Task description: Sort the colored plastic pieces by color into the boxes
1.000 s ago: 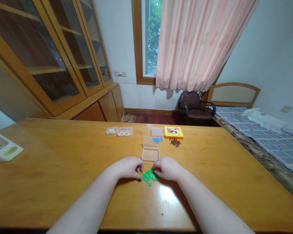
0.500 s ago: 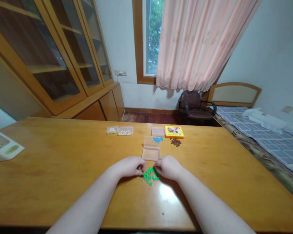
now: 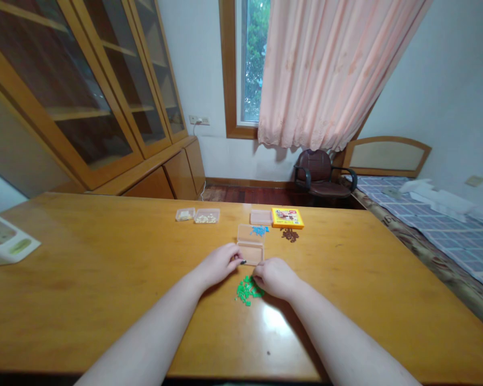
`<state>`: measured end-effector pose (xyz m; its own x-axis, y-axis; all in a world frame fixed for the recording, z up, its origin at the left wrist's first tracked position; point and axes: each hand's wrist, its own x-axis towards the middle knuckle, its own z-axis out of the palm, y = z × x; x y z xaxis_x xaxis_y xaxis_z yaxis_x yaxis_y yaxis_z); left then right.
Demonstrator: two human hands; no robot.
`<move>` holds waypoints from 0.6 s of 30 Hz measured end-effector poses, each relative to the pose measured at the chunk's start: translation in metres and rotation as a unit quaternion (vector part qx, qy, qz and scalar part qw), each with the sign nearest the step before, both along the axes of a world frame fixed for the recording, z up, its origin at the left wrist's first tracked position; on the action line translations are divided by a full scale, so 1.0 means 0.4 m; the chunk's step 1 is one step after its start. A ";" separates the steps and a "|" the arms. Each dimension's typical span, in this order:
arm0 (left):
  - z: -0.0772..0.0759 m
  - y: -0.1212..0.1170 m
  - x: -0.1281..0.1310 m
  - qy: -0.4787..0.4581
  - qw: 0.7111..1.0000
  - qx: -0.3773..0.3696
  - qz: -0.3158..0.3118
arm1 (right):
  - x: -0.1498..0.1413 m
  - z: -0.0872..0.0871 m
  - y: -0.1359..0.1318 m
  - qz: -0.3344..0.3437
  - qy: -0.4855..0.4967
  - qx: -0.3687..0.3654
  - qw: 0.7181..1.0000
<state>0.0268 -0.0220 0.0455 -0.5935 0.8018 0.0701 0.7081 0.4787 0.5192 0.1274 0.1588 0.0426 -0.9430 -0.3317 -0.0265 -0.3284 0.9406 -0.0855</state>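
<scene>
My left hand is at the left edge of an open clear plastic box, its fingers closed in a pinch by the rim. A dark spot shows at the thumb tip; whether it is the nail or a small piece I cannot tell. Just below the box lies a loose pile of small green building bricks. Over the upper right side of that pile is my right hand, fingers curled and pressed together. What either hand holds, if anything, is hidden or too small to make out.
Behind the box's raised lid lie blue pieces. Brown pieces sit before a yellow box, with another clear box beside it. Two clear containers, one with cream pieces, stand farther left on the wooden table.
My left hand has moved up from the left side of the green bricks to the clear box's left rim. My right hand has stayed nearly in place by the pile.
</scene>
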 end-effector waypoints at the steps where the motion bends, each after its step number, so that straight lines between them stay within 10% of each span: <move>1: -0.005 0.006 -0.003 0.014 0.999 0.020 0.025 | 0.000 0.001 -0.002 -0.002 -0.002 0.000 1.000; 18: -0.046 -0.006 -0.029 0.058 0.997 -0.043 -0.009 | 0.001 0.004 0.017 -0.019 -0.007 -0.024 1.000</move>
